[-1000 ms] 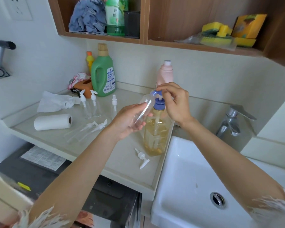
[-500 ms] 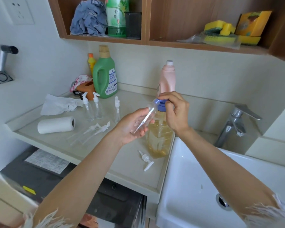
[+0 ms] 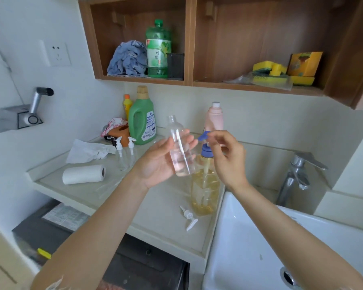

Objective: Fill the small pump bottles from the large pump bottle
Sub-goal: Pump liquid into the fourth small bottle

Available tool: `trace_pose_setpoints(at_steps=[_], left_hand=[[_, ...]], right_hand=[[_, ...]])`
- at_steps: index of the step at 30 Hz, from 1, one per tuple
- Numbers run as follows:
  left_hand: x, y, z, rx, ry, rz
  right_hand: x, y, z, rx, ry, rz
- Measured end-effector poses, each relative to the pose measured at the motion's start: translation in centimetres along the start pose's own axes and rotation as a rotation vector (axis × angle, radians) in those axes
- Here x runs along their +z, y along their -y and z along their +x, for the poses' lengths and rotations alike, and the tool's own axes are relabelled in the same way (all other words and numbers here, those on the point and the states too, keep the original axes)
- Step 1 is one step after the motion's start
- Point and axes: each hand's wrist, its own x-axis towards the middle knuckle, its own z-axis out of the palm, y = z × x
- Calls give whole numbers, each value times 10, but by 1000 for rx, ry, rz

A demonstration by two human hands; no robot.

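One uncapped clear bottle [image 3: 179,151], little inside, in left hand [image 3: 158,162]; right hand [image 3: 226,155] pinches amber-filled large bottle's [image 3: 205,191] pump [image 3: 204,136].

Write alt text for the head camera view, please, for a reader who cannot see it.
A left hand holds an uncapped small clear bottle upright beside the blue pump of a large bottle of yellow liquid, which the right hand touches. A loose white pump cap lies on the counter beside a sink.
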Motion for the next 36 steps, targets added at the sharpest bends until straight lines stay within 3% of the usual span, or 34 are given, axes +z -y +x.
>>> trace_pose_setpoints(at_steps=[7,14,18,25,30,33,36], left_hand=[[34,-49,18,122,149,149],[46,-63,28,101,136,295],[49,-68,31,109,124,324],[53,-65,30,45,271,323],[50,-56,24,5,256,407],[45,-51,19,54,189,418],[36,-45,13,87,98,340]], right_hand=[[8,42,-9,575,344,698],[9,46,-6,530,391,957],[9,61,-9,633,418,1072],[16,69,-8,853,552,1174],[15,69,-13,947,598,1185],[14,68,-10,943,491,1030],[4,49,6,757,216,570]])
